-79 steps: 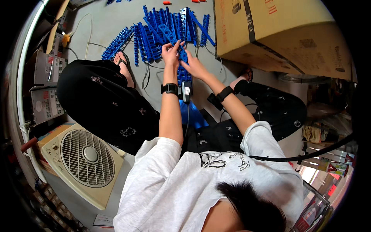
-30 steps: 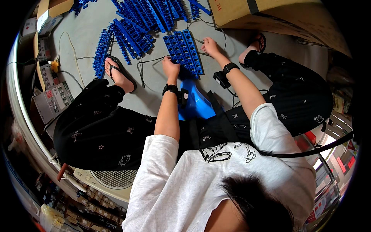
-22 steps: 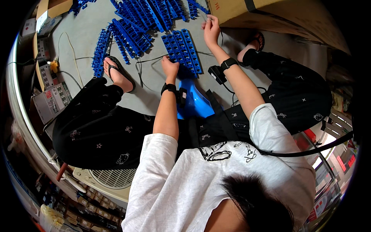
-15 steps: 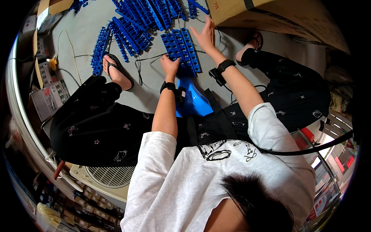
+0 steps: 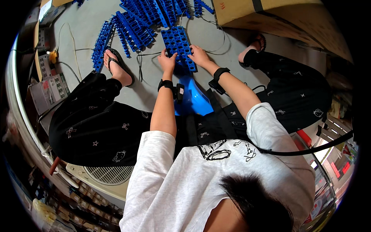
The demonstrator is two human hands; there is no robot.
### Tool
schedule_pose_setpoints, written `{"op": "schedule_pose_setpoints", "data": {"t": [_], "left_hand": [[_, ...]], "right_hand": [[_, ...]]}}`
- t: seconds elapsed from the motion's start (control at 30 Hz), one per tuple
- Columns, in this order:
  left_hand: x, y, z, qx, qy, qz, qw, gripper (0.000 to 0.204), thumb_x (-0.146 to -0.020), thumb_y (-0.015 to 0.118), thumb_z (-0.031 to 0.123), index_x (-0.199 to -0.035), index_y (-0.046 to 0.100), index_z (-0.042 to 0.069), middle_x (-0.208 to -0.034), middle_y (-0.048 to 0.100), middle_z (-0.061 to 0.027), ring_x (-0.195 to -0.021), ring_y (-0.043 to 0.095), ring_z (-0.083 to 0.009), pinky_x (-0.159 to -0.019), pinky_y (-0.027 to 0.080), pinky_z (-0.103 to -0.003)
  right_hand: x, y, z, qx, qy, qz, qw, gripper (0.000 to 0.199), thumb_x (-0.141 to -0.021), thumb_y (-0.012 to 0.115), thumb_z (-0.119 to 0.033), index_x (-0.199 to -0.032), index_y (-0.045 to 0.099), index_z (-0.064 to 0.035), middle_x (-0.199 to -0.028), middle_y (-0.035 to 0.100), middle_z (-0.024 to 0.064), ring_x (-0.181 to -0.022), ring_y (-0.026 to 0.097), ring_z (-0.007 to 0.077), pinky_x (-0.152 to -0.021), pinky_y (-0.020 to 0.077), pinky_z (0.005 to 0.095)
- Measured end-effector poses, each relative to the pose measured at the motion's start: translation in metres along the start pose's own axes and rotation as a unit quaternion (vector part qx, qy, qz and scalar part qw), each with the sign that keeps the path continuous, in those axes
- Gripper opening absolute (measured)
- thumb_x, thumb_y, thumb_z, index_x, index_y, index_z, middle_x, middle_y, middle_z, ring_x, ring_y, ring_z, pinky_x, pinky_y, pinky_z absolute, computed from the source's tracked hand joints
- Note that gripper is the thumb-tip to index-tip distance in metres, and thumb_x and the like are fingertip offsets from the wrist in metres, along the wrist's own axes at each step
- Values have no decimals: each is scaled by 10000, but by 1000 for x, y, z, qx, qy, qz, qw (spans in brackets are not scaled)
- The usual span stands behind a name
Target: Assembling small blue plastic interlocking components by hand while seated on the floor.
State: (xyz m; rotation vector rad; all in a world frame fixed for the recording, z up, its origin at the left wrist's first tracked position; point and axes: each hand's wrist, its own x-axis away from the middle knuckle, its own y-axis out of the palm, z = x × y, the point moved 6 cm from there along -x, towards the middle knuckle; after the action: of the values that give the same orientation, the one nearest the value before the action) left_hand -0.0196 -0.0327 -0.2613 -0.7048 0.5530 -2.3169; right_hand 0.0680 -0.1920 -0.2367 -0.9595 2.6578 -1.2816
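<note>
Several blue plastic strips with rows of round holes [image 5: 177,41] lie side by side as one panel in front of me. My left hand [image 5: 167,61] grips the panel's near left edge, its fingers curled and partly hidden. On the opposite edge, my right hand [image 5: 199,55] holds the strips with fingers bent round the side. A smooth bright-blue plastic piece [image 5: 194,98] is between my legs, just nearer than the panel. Both wrists carry black straps with small devices.
More blue strips [image 5: 133,31] lie heaped on the grey floor ahead and to the left. Thin dark cables [image 5: 140,69] run beside the panel. A large cardboard box [image 5: 239,13] stands at the far right. Grey boxes [image 5: 50,91] line the left side.
My right hand has come down and inward from beyond the panel onto its right edge. The strips now sit closer together, without the gaps seen before. The left hand has shifted slightly.
</note>
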Motion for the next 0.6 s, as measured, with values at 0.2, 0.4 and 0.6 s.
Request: {"op": "schedule_pose_setpoints", "data": {"t": [0.2,0.4,0.6], "left_hand": [[-4,-8,3,-16,20,13,1000,562,-588,761,225,-1089,539,101,-916,507,-143,-826,516,-273,-745,428,-356],[-7,-11,-16,-24,-17,-6,1000,530,-598,745,208,-1068,527,97,-872,527,-126,-833,509,-271,-739,420,-370],[-3,-5,-20,-19,-54,-16,998,483,-609,732,204,-1015,515,61,-820,540,-115,-831,504,-281,-726,415,-374]], "right_hand": [[-8,5,-6,-26,-1,-6,1000,349,-662,685,-90,-927,482,11,-750,567,162,-691,563,305,-615,454,363],[-17,3,-18,-51,71,-83,993,365,-694,677,-211,-910,480,7,-771,563,164,-705,562,298,-604,446,367],[-28,-22,-22,33,68,192,979,310,-731,633,-259,-879,515,-13,-801,563,175,-721,563,318,-617,450,382]]}}
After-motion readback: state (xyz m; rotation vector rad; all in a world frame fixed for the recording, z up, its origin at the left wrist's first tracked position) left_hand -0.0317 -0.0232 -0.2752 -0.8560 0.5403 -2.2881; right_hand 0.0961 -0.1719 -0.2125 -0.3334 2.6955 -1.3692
